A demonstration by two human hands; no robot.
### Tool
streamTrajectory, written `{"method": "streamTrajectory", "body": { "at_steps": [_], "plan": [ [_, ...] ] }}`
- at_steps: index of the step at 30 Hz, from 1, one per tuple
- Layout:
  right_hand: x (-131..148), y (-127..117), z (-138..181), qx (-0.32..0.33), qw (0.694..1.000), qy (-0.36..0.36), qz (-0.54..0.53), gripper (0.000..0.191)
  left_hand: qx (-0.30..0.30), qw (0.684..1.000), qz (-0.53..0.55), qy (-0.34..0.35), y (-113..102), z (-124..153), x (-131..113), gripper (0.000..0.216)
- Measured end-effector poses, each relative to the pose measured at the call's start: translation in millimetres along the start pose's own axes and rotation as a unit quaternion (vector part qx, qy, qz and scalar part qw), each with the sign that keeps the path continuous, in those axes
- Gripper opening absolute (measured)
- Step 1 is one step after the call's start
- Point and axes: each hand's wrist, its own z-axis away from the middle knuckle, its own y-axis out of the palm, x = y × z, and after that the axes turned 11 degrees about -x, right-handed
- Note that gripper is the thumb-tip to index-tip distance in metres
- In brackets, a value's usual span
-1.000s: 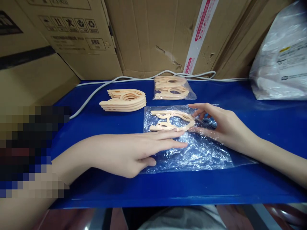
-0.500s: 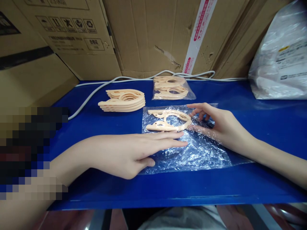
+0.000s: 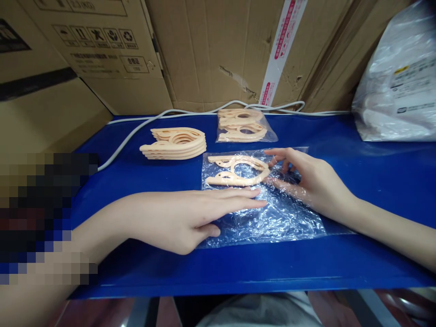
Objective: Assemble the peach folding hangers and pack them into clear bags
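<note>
A beige plastic folding hanger [image 3: 218, 180], folded up, lies in a clear plastic bag [image 3: 272, 227] on the blue table. My left hand [image 3: 190, 218] rests flat on the bag just below the hanger, its fingers stretched out to the right. At the hanger's rounded right end, my right hand [image 3: 313, 181] has its index finger and thumb on either side, with the other fingers curled; clear film shows over some of its fingertips. A stack of several similar hangers [image 3: 177, 145] lies loose behind on the left. Farther back is a bagged pair of hangers [image 3: 243, 125].
Cardboard boxes [image 3: 211, 54] stand along the back and left of the blue table [image 3: 238, 268]. A white cable [image 3: 136, 125] runs along the table's rear. At the back right sits a large white plastic bag [image 3: 391, 91]. Part of the left side is pixelated.
My right hand and the hanger in the bag have shifted slightly to the left. My left hand stays in place on the bag.
</note>
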Motion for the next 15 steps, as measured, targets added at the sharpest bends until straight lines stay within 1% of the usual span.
{"method": "streamTrajectory", "body": {
  "at_steps": [9, 13, 15],
  "plan": [
    [-1, -4, -3, 0.016, 1.000, 0.000, -0.008, 0.047, -0.035, 0.998, -0.032, 0.034, 1, 2, 1, 0.076],
    [-6, -13, -6, 0.041, 0.998, -0.022, -0.030, 0.055, -0.069, 0.996, -0.039, 0.034, -3, 4, 6, 0.075],
    [-9, -19, -7, 0.062, 0.997, -0.029, -0.024, 0.062, -0.098, 0.994, -0.038, 0.026, -8, 4, 8, 0.070]
  ]
}}
